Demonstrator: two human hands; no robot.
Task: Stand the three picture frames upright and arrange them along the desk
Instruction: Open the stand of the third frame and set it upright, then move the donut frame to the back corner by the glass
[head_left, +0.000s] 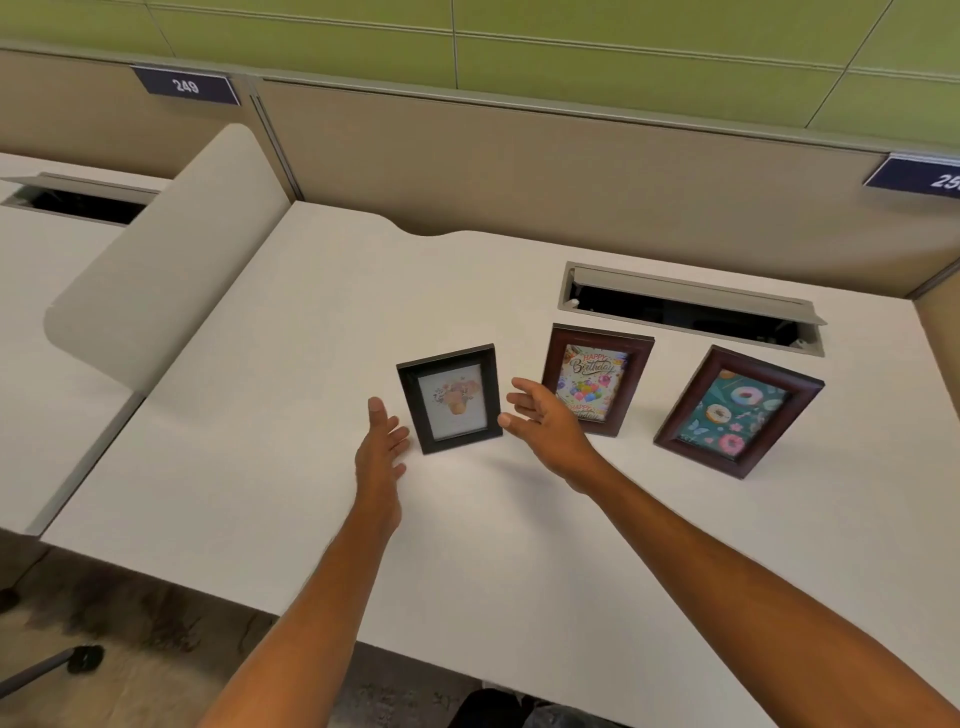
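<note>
Both hands spread and empty: left hand (382, 449) with fingers extended, palm turned inward, just beside the lower left corner of the black frame (451, 398); right hand (540, 421) with fingers fanned apart, close by that frame's right edge, its thumb tip at or nearly at the edge, contact not determinable. Neither hand grips anything. Black frame: upright on the white desk (260, 415), leaning slightly back, holding a pale print of a flower bouquet with a white mat. Birthday frame (597, 379): dark reddish-brown, upright, just right of the black frame and partly behind the right hand's fingers; print shows balloons and the words "Happy Birthday". Doughnut frame (740, 410): same reddish-brown finish, standing at the right end of the row, rotated so its top tips to the right; print shows doughnuts on a teal ground. All three frames stand in a loose line across the middle of the desk, apart from one another. Cable hatch (691, 306): open grey flap set in the desk behind the two brown frames. Beige partition (519, 161) along the desk's far edge, bearing a dark number plate (186, 84) reading 249. Rounded side divider (166, 260) at the desk's left.
</note>
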